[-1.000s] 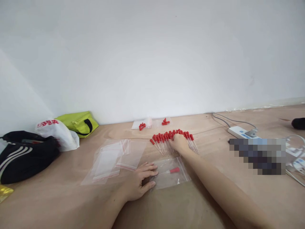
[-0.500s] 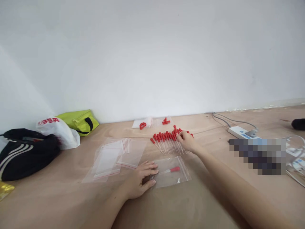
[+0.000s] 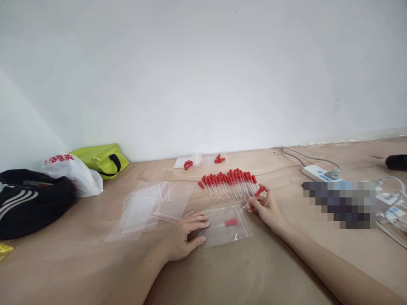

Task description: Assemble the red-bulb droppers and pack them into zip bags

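My right hand (image 3: 265, 209) pinches a dropper (image 3: 260, 191) with a red rubber bulb and a thin clear tube; its tip points down-left toward the bag's right edge. Flat on the table lies a clear zip bag (image 3: 219, 237) with one red-bulbed dropper (image 3: 231, 222) inside. My left hand (image 3: 190, 233) rests on the left end of this bag, fingers spread and thumb apart. Just beyond the bag, a row of droppers (image 3: 229, 178) lies side by side, red bulbs toward the wall. Several flat zip bags (image 3: 143, 207) overlap to the left.
Two small groups of red bulbs (image 3: 188, 164) lie on bags by the wall. A lime-green bag (image 3: 101, 156), a white plastic bag (image 3: 71, 173) and a black bag (image 3: 34, 207) stand at left. At right are a power strip (image 3: 318, 173), cables and a blurred-out object (image 3: 340, 205).
My right hand has drawn a dropper out of the row and brought it right and nearer, beside the bag's edge. The left hand stays on the bag.
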Available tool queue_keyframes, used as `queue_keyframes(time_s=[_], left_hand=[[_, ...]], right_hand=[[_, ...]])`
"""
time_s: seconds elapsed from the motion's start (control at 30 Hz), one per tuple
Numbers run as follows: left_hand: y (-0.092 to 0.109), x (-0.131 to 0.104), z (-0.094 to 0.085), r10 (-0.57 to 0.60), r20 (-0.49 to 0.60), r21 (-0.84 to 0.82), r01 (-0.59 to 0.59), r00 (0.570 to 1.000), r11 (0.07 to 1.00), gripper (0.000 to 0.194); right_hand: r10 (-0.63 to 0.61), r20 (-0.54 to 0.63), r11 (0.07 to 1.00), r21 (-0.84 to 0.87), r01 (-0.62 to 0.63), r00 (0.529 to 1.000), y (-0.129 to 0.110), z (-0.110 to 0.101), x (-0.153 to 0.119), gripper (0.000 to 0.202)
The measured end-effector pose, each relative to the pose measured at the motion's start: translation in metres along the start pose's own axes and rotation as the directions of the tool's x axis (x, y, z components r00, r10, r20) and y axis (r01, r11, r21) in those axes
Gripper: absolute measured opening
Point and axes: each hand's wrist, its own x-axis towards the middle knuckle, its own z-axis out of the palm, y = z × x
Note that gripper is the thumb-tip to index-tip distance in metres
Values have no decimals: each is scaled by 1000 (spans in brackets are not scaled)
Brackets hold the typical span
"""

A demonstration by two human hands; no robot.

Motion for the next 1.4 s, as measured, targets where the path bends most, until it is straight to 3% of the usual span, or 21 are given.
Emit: queue_keyframes(time_s=[0.17, 0.57, 0.7, 0.87, 1.0, 1.07, 1.17, 1.3, 1.4], left_hand=[[1, -4, -1, -122, 17, 11, 122, 992, 993, 52], [2, -3, -1, -170, 43, 16, 169, 984, 985, 52], [-1, -4, 0, -158, 44, 22, 157, 986, 987, 51], [-3, -4, 1, -164, 47, 29, 163, 985, 986, 50], [-3, -4, 1, -161, 35, 21, 161, 986, 987, 50], [-2, -4, 1, -144, 25, 11, 144, 989, 990, 49], [-1, -2, -1, -76, 16, 7, 76, 997, 997, 45], [0, 0, -3, -21, 21, 10, 20, 1000, 1000, 40], [2, 0, -3, -17, 18, -2, 17, 1000, 1000, 40]], right_hand=[[72, 69, 996, 51, -75, 995, 2, 7, -9, 52], [128, 301, 969, -239, -55, 945, 5, 11, -20, 26], [145, 362, 951, -306, -30, 921, 6, 13, -19, 26], [99, 304, 921, -388, 28, 948, 6, 13, -16, 22], [135, 445, 925, -376, 48, 885, 6, 8, -15, 26], [123, 413, 926, -375, 45, 902, 6, 6, -11, 26], [-27, 275, 858, -486, 164, 961, 4, 3, 3, 20], [-247, 159, 604, -746, 280, 956, -8, 7, 39, 14], [-253, 35, 473, -868, 155, 967, -15, 17, 70, 23]])
